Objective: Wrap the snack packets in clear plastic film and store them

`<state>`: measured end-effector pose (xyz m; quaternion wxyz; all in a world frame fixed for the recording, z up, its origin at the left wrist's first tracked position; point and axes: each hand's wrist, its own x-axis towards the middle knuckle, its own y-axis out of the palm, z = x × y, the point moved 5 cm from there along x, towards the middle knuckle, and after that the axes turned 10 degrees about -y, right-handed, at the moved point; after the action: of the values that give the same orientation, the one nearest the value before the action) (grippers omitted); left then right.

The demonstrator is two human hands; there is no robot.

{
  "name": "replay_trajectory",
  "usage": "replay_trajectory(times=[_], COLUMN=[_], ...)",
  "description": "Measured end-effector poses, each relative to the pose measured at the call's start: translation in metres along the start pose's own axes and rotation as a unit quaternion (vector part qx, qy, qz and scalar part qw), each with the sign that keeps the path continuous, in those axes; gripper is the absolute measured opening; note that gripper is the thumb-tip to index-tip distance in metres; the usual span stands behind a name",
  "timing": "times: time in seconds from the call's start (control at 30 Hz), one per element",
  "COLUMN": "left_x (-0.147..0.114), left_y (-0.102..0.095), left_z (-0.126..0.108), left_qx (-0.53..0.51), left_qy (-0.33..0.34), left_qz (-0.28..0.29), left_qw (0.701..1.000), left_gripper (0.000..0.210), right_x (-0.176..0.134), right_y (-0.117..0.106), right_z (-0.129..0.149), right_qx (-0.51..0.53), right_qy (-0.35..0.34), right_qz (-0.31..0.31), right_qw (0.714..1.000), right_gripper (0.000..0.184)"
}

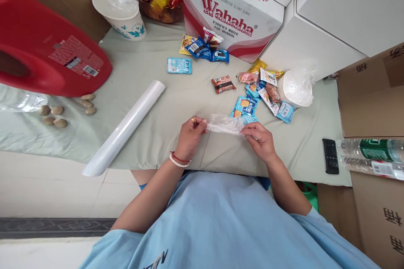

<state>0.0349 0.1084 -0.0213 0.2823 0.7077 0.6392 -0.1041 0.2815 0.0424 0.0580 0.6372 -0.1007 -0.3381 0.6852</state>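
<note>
Left hand (192,133) and right hand (259,138) each pinch one end of the clear plastic film (224,124), which spans between them over the cloth-covered surface (192,92), just beside the blue snack packets (245,106).

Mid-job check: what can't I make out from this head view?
All in the head view:
Clear plastic between left hand and right hand: any opening, lost in creases.
White cup at right: any contents, hidden by crumpled plastic.
Red jug: left part, cut off by picture's edge.
Bottles: far ends, cut off by right edge.
</note>
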Motion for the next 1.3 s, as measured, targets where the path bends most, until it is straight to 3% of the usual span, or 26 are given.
replay_trajectory(times=[0.17, 0.27, 0.4, 0.57, 0.67, 0.73, 0.8, 0.9, 1.0, 1.07, 1.13, 1.2, 1.3], left_x=[-0.008, -0.010, -0.004, 0.002, -0.001, -0.004, -0.008, -0.013, -0.017, -0.020, -0.022, -0.023, -0.023], left_y=[0.005, 0.006, 0.000, -0.010, -0.005, 0.000, 0.003, -0.002, -0.016, -0.024, -0.028, -0.028, -0.023], left_z=[-0.008, -0.008, -0.008, -0.008, -0.007, -0.006, -0.005, -0.003, -0.004, -0.006, -0.010, -0.013, -0.017], left_qx=[-0.046, -0.015, 0.051, 0.043, 0.050, 0.067, 0.092, 0.127, 0.158, 0.174, 0.186, 0.172, 0.091], left_qy=[-0.057, -0.092, -0.046, 0.022, 0.028, 0.031, 0.033, 0.041, 0.049, 0.052, 0.053, 0.040, -0.017], left_qz=[0.014, 0.026, 0.012, -0.031, -0.005, 0.010, 0.021, 0.010, -0.028, -0.038, -0.032, -0.007, 0.058], left_qw=[0.997, 0.995, 0.998, 0.998, 0.998, 0.997, 0.995, 0.991, 0.986, 0.983, 0.981, 0.984, 0.994], left_gripper=[0.051, 0.056, 0.042, 0.031, 0.036, 0.046, 0.057, 0.064, 0.060, 0.051, 0.036, 0.028, 0.034], right_x=[-0.002, -0.003, -0.010, -0.024, -0.015, 0.000, 0.018, 0.040, 0.049, 0.047, 0.040, 0.030, 0.014], right_y=[-0.005, -0.001, -0.001, -0.008, -0.016, -0.007, 0.015, 0.042, 0.036, 0.018, -0.001, -0.019, -0.039], right_z=[0.012, 0.013, 0.009, 0.000, -0.002, 0.000, 0.000, -0.004, -0.014, -0.025, -0.038, -0.049, -0.066], right_qx=[-0.022, -0.006, 0.017, 0.026, 0.003, -0.017, -0.022, 0.003, 0.089, 0.179, 0.269, 0.329, 0.358], right_qy=[-0.043, -0.035, -0.039, -0.042, -0.008, -0.007, -0.020, -0.025, 0.039, 0.126, 0.212, 0.265, 0.305], right_qz=[-0.035, -0.031, -0.010, 0.117, 0.040, 0.015, 0.045, 0.079, 0.011, -0.071, -0.137, -0.176, -0.206], right_qw=[0.998, 0.999, 0.999, 0.992, 0.999, 1.000, 0.999, 0.997, 0.995, 0.973, 0.929, 0.889, 0.858], right_gripper=[0.026, 0.027, 0.030, 0.029, 0.031, 0.037, 0.043, 0.023, 0.019, 0.025, 0.033, 0.039, 0.041])
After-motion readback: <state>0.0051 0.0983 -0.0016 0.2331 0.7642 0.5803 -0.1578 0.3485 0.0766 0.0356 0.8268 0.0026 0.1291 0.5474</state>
